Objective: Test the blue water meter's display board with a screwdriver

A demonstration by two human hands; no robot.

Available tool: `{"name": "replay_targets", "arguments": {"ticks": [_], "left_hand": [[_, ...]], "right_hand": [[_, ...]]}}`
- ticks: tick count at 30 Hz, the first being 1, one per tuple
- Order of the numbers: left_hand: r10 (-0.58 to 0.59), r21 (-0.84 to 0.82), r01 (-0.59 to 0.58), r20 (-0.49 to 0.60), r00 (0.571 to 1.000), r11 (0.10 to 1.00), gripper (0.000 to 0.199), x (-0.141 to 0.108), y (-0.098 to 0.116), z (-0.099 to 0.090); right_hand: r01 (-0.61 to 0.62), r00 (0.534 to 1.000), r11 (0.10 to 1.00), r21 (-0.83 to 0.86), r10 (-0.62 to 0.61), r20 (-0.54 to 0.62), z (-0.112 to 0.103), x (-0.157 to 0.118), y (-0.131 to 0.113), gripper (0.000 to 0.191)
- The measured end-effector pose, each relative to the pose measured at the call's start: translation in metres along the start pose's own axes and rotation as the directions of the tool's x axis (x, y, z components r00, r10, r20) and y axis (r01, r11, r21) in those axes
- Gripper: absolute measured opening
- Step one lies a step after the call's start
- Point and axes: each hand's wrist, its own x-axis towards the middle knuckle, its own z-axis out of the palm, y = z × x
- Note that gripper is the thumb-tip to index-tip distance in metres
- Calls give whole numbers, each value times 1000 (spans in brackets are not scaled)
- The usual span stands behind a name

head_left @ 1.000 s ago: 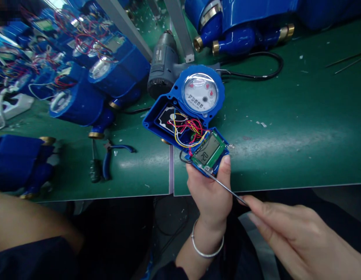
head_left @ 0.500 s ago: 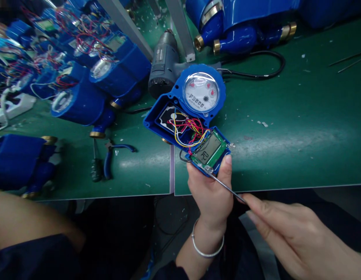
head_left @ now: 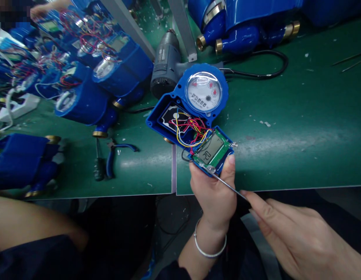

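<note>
My left hand (head_left: 213,190) is closed around the lower end of a small blue housing (head_left: 219,170) that holds a green circuit board (head_left: 220,149) with a grey display. Several coloured wires (head_left: 194,128) run from the board into the open box of a blue water meter (head_left: 225,86), whose round dial faces up. My right hand (head_left: 293,225) is closed on a screwdriver (head_left: 229,186); its thin metal shaft shows, while the handle is hidden in my fingers. The shaft's tip touches or nearly touches the board's lower corner, beside a clear blob.
A grey heat gun (head_left: 165,62) lies behind the meter, near metal posts. Pliers (head_left: 110,159) and another screwdriver (head_left: 98,169) lie to the left. More blue meters (head_left: 81,105) with loose wires crowd the upper left. A co-worker's forearm (head_left: 37,217) is at lower left.
The whole view has shifted slightly, so things sit a little further right. Both hands keep their holds, with the screwdriver at the same board corner. Another person's hand now shows at upper left.
</note>
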Motion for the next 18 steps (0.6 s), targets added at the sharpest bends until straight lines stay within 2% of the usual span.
{"name": "replay_targets", "arguments": {"ticks": [4,12,18], "left_hand": [[7,22,-7,-4,1000,1000,36,1,1,0],[-51,8,51,10,999,999,37,0,1,0],[-50,-10,51,12,999,999,35,-1,1,1]], "right_hand": [[-11,1000,999,45,12,-15,4,-3,1,38],[-106,994,961,254,110,-3,6,-2,0,35],[-123,990,941,315,138,-24,5,2,-1,31]]}}
